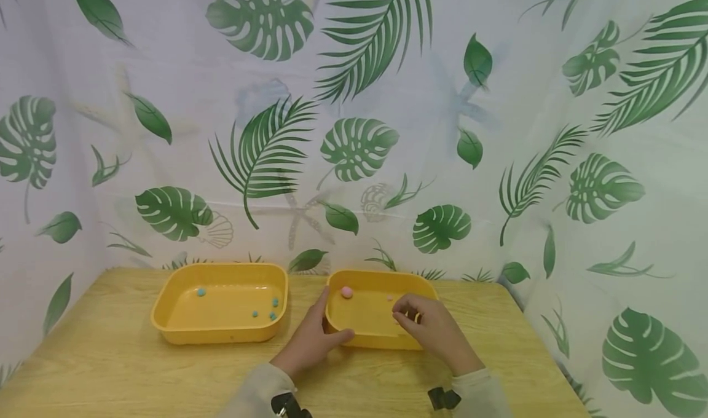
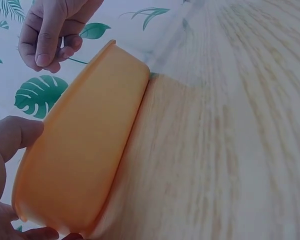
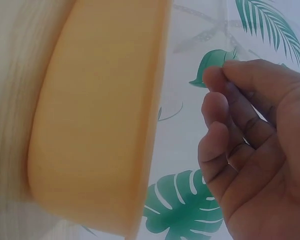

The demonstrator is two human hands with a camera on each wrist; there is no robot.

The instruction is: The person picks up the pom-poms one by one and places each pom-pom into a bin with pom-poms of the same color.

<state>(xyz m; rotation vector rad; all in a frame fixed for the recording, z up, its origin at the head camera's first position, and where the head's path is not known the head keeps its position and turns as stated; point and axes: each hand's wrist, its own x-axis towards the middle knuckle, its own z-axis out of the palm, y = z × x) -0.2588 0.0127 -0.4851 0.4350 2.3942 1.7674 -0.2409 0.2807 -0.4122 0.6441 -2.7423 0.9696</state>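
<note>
My left hand [image 1: 313, 338] grips the near left corner of the right yellow plastic tray [image 1: 381, 339], its thumb along the front rim and its fingers at the left side. Inside this tray are a larger pink ball [image 1: 346, 292] near the far left corner and a tiny pink ball [image 1: 389, 298] further right. My right hand [image 1: 434, 327] hovers over the tray's right part, thumb and index fingertips together, the other fingers curled. In the right wrist view, the right hand [image 3: 260, 130] is beside the tray wall [image 3: 100, 115]; I cannot tell whether a small ball sits between the fingertips.
Another yellow tray [image 1: 221, 337] stands to the left, with a larger blue ball [image 1: 201, 292] and several smaller blue balls [image 1: 273, 316] in it. Both rest on a wood-grain table [image 1: 182, 381]. A leaf-printed curtain [image 1: 354, 233] hangs behind and at the sides.
</note>
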